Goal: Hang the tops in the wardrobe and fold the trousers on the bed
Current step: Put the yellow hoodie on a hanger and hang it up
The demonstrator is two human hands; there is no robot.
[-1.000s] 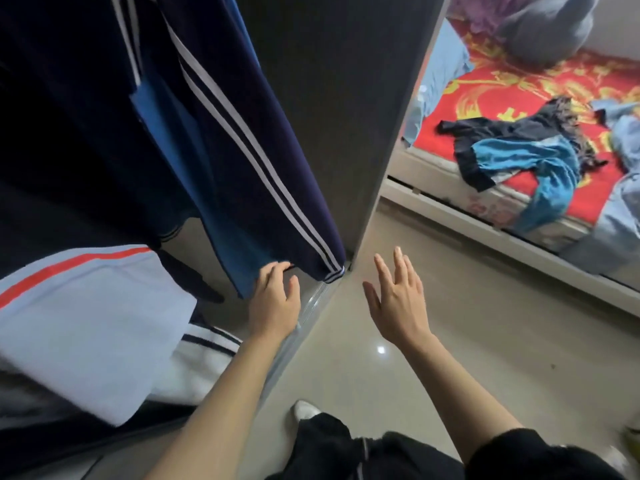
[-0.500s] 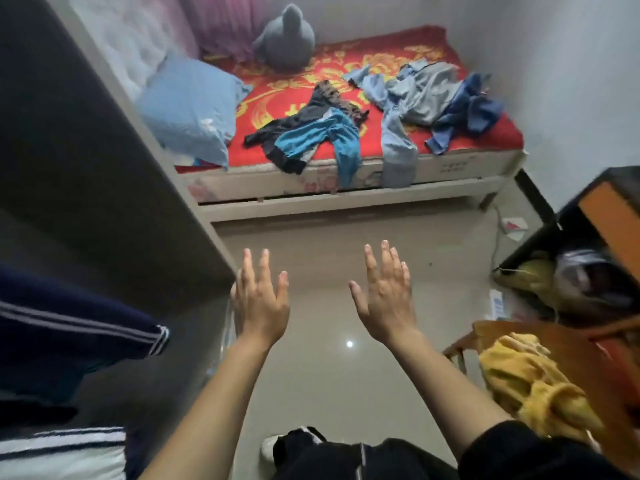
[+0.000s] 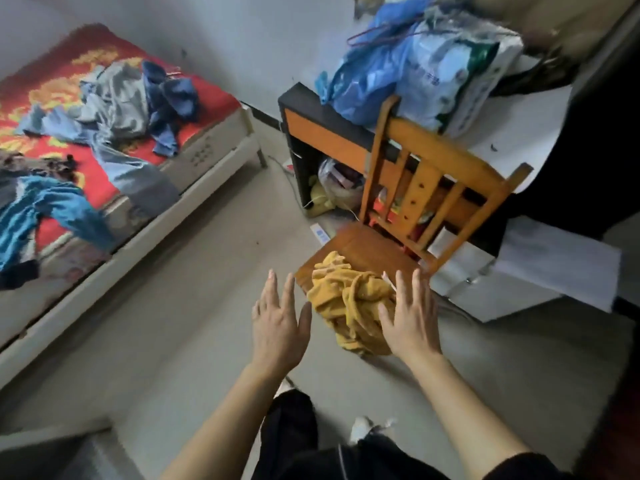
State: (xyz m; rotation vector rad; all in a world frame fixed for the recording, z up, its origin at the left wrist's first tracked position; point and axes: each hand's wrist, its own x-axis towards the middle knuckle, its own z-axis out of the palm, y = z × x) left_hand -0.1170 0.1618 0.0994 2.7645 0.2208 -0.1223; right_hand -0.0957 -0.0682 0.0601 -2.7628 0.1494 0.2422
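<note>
Our left hand [image 3: 278,327] and right hand [image 3: 408,320] hover empty, fingers [image 3: 401,289] spread; a careless grab may drag the yellow garment [image 3: 349,299] off the chair [image 3: 360,244].

One orange wooden slat-back chair [image 3: 420,188]. One crumpled yellow cloth garment [image 3: 349,299]. One bed with red-and-yellow patterned cover [image 3: 211,98]. Four garment heaps: pale grey-blue heap [image 3: 117,105], dark blue heap [image 3: 173,98], bright blue heap [image 3: 48,206], dark brownish heap [image 3: 31,164]; pieces per heap unclear. One blue plastic bag [image 3: 367,77], one white printed pack [image 3: 460,74].
</note>
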